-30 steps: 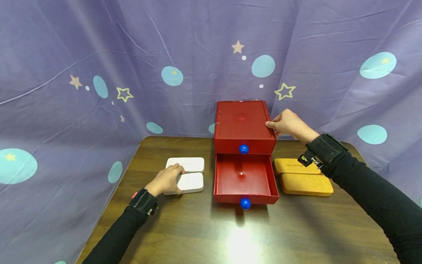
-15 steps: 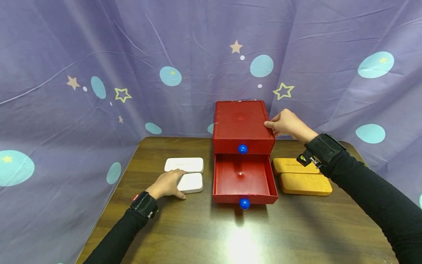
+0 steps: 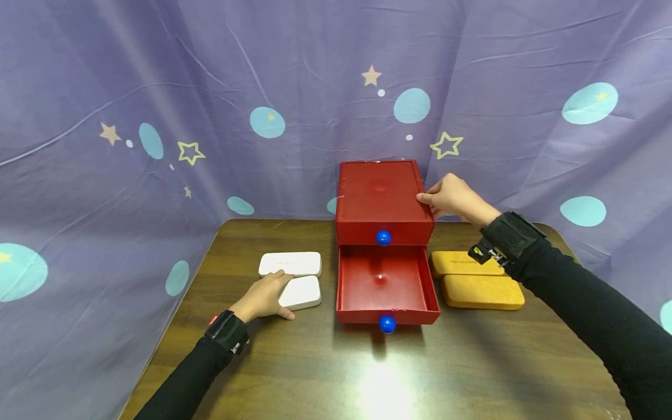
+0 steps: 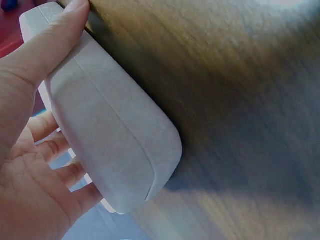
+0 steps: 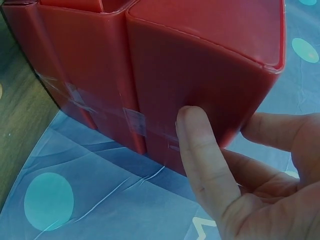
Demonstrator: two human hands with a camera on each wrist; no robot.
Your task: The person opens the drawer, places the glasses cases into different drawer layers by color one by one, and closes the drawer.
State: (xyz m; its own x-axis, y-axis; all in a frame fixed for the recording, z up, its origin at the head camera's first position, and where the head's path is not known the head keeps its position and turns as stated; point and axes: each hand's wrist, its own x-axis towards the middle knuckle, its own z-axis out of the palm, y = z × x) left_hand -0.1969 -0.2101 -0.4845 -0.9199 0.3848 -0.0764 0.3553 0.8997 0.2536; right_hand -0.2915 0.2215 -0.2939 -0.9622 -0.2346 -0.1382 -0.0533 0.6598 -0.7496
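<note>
Left hand [image 3: 263,296] clasped a white oblong case [image 3: 303,293], lower left; right hand [image 3: 458,198] pinched the red plastic drawer box [image 3: 385,210], centre!

A curtained-off spot, room type unclear: purple star-printed cloth [image 3: 325,99] hangs beyond a wood-grain bench's [image 3: 451,361] far and left edges.

The brown tabletop [image 3: 310,373] carries a red drawer unit [image 3: 380,186] between the left hand [image 3: 262,296] and the right hand [image 3: 455,198]. The front white case [image 3: 304,293] lies in the left hand's grip, the rear white case [image 3: 294,262] just beyond. The rear yellow case [image 3: 461,262] and front yellow case [image 3: 482,291] lie nearer than the right hand.
</note>
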